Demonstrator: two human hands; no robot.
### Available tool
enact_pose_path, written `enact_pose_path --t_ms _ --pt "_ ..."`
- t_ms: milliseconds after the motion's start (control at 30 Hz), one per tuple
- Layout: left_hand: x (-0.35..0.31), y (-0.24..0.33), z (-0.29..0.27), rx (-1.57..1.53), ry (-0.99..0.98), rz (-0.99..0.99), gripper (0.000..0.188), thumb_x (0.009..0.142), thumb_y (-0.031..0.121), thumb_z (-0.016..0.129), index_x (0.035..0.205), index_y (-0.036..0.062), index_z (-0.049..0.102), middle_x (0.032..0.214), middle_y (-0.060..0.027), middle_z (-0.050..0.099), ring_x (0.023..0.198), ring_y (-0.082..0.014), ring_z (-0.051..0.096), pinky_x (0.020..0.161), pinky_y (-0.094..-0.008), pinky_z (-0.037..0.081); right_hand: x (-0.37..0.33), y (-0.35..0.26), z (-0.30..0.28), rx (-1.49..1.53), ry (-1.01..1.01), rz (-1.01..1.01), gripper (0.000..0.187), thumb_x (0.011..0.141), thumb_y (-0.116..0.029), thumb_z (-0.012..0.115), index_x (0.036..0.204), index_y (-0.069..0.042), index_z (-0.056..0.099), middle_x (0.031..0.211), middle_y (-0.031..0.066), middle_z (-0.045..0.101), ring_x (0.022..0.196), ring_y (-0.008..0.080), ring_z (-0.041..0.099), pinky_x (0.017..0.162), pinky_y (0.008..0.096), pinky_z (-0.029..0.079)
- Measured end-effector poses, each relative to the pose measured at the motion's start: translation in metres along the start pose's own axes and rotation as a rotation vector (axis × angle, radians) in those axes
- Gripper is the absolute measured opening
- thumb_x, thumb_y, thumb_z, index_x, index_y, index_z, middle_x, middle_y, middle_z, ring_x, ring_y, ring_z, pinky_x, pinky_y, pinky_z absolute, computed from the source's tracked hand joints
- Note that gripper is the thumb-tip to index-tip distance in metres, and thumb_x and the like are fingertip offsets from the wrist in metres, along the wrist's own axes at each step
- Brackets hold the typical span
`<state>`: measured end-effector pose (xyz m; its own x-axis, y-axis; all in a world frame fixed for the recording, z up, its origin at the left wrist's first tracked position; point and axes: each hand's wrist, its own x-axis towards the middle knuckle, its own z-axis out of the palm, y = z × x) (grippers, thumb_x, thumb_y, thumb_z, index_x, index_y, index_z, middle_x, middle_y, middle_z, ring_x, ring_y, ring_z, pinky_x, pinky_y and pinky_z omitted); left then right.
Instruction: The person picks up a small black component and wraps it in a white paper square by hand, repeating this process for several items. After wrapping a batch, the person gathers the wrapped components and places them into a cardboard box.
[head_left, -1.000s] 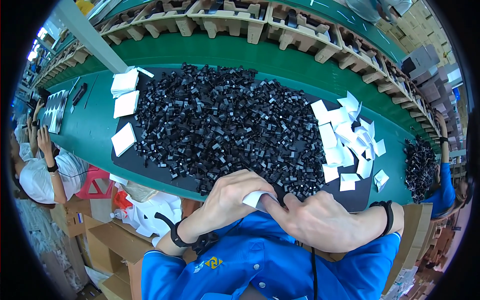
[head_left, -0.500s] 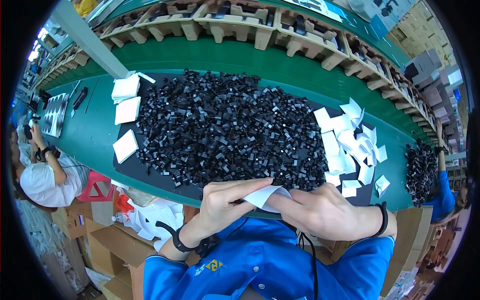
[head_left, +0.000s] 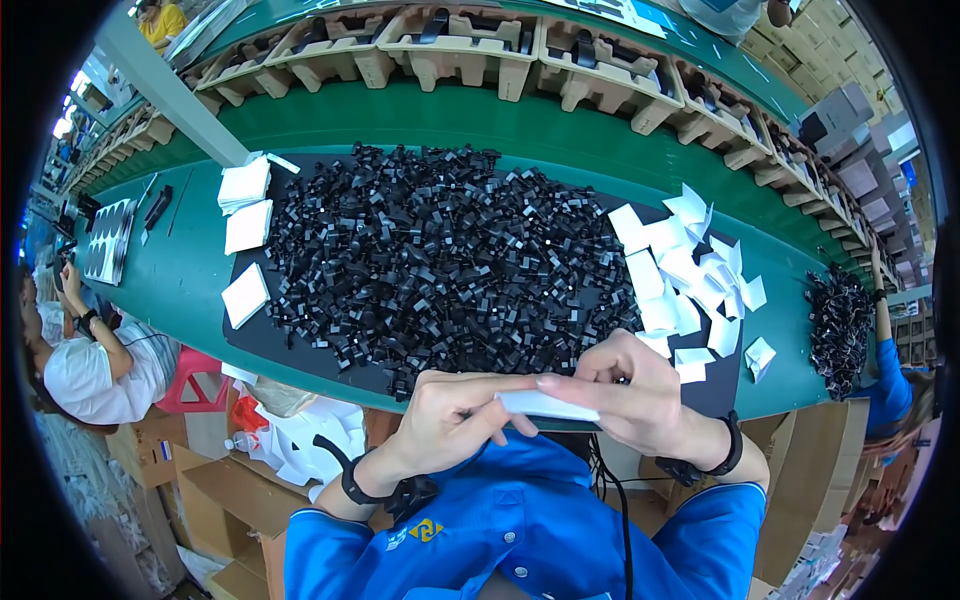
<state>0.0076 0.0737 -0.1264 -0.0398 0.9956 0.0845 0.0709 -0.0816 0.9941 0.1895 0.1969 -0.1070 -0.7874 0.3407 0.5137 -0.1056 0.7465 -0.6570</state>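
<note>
Between my two hands, at the table's front edge, is a small folded white paper sleeve (head_left: 550, 405). My left hand (head_left: 445, 415) is closed on its left end, thumb and fingers pinching it. My right hand (head_left: 635, 395) grips the right end, its thumb along the upper edge and its other fingers curled. A dark spot shows by the curled fingers, too small to make out. Just beyond my hands spreads a large heap of small black plastic parts (head_left: 440, 260). Loose white paper sleeves (head_left: 690, 270) lie scattered to its right.
Neat stacks of white paper (head_left: 245, 228) sit left of the heap. Beyond runs a green conveyor with cardboard trays (head_left: 455, 50). A black cable pile (head_left: 838, 325) lies far right near a co-worker's arm. Another person sits at left. Cardboard boxes (head_left: 225, 490) stand below the table.
The sleeve has turned from gaping upward to lying flatter and edge-on. My right hand has drawn back from its opening, and its fingers are now curled above the sleeve's right end.
</note>
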Motion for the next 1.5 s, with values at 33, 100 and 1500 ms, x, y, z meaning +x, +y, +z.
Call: enact_pose_path --t_ms 33,100,1500 --pt "0.002 -0.002 0.000 -0.071 -0.016 -0.047 0.025 0.089 0.004 0.051 0.109 -0.0035 0.065 0.083 -0.0147 0.070 0.069 -0.0185 0.069 0.053 -0.0244 0.054 -0.001 0.002 -0.004 -0.196 -0.031 -0.166 0.038 0.064 -0.011 0.074 0.102 -0.008 0.072 0.085 0.0017 0.053 0.066 0.0126 0.044 0.046 0.0212 0.035" --pt "0.005 -0.005 0.001 -0.216 -0.045 -0.144 0.029 0.091 0.003 0.044 0.111 -0.0046 0.063 0.082 -0.0158 0.069 0.067 -0.0189 0.068 0.048 -0.0243 0.052 -0.001 0.007 -0.011 -0.583 -0.095 -0.498 0.042 0.060 -0.015 0.073 0.101 -0.010 0.072 0.084 0.0005 0.050 0.066 0.0123 0.044 0.045 0.0218 0.034" --pt "-0.074 0.030 -0.158 0.634 1.107 0.010 0.043 0.084 0.011 0.065 0.124 0.0025 0.053 0.112 -0.0160 0.064 0.096 -0.0241 0.064 0.078 -0.0312 0.052 -0.169 0.086 -0.178 -0.561 0.313 0.842 0.025 0.083 -0.016 0.067 0.070 0.004 0.058 0.060 0.0022 0.047 0.059 0.0096 0.041 0.052 0.0281 0.034"
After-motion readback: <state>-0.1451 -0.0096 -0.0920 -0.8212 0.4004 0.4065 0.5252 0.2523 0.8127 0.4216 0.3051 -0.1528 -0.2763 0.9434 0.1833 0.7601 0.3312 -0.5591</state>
